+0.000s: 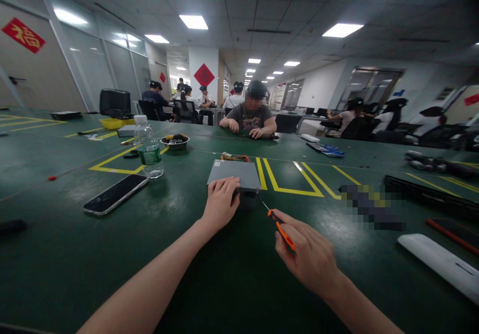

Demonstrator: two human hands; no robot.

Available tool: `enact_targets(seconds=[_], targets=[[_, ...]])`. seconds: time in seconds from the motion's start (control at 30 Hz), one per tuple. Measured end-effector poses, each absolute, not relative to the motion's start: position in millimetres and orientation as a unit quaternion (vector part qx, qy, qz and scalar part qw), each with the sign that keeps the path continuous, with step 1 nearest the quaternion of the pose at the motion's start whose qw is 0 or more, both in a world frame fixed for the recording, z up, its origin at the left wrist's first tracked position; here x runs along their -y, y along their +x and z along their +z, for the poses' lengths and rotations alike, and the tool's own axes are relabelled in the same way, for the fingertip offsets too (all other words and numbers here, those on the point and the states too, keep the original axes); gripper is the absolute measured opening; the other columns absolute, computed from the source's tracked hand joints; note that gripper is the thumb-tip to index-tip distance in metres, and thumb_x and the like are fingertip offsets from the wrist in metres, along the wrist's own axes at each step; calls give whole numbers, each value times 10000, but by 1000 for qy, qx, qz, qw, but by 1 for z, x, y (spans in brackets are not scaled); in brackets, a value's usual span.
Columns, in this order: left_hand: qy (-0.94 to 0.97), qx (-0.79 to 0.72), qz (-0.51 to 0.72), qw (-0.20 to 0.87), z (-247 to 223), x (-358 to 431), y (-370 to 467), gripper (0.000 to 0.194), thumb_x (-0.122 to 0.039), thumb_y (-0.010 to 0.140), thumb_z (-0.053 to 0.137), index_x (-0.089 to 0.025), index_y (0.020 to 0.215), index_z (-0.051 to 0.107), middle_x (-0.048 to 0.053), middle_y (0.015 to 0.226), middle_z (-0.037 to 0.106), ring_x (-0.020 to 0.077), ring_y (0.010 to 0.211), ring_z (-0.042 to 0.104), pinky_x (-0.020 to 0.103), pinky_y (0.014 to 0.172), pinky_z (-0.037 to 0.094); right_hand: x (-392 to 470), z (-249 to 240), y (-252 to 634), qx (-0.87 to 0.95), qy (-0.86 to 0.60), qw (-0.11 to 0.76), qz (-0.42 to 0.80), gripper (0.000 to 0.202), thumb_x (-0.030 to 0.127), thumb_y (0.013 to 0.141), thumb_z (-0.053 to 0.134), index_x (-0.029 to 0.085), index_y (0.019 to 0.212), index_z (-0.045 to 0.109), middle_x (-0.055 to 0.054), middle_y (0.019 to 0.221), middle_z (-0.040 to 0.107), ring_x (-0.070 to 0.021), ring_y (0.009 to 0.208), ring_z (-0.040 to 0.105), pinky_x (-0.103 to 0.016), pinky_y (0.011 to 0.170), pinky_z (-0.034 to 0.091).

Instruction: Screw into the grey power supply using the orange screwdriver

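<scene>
A grey metal computer power supply [239, 173] sits on the green table in front of me, its coloured cables [235, 157] bunched behind it. My left hand [220, 202] grips its near left part, fingers over the top and thumb against the front side. In my right hand [309, 249] is a screwdriver [281, 229] with an orange and black handle. Its thin shaft points up and left, and the tip is at the lower right front corner of the power supply. Whether the tip sits in a screw is too small to tell.
Left of the power supply are a phone [116, 194], a plastic water bottle [150, 154] and a metal bowl [175, 143] holding tools. A white case [441, 264] lies at the right. Yellow tape [295, 190] marks the table [209, 294]. Across it sits a person [250, 117].
</scene>
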State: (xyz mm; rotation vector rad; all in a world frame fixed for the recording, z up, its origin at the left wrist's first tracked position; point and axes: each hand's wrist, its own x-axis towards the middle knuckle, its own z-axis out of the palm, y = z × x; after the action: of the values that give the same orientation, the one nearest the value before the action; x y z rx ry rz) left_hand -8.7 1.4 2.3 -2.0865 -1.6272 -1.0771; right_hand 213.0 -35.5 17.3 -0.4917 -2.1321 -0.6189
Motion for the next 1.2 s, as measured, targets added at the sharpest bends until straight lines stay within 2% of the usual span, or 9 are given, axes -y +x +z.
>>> enact_targets(seconds=[0.23,0.87,1.07,1.2], targets=[[-731,559,-366,143,3,0,-10,243,-148,813,488,-233,1041,501,12,1214,579,196,1172,454,393,975,283,35,16,212,861,-198,391,-257,167,111,862,488,142,1027,489,-145,1068,630,-179,937,631,-307,768,533],[-735,559,-358,137,4,2,-11,256,-157,821,475,-231,1066,494,21,1237,563,196,1186,442,398,989,281,36,18,211,861,-188,392,-263,166,88,851,510,127,1012,504,-165,1082,616,-192,999,604,-321,801,524],[-735,556,-364,136,5,2,-10,278,-126,805,469,-231,1060,496,18,1235,566,197,1178,449,399,984,288,49,17,204,871,-179,341,-305,182,88,842,498,167,995,558,-147,1085,616,-229,1030,585,-346,791,515],[-737,555,-362,133,6,3,-10,292,-116,797,464,-232,1062,498,20,1237,565,203,1182,447,403,983,289,56,17,196,883,-203,332,-261,184,144,852,425,147,980,557,-184,1075,596,-267,1002,585,-420,778,507]])
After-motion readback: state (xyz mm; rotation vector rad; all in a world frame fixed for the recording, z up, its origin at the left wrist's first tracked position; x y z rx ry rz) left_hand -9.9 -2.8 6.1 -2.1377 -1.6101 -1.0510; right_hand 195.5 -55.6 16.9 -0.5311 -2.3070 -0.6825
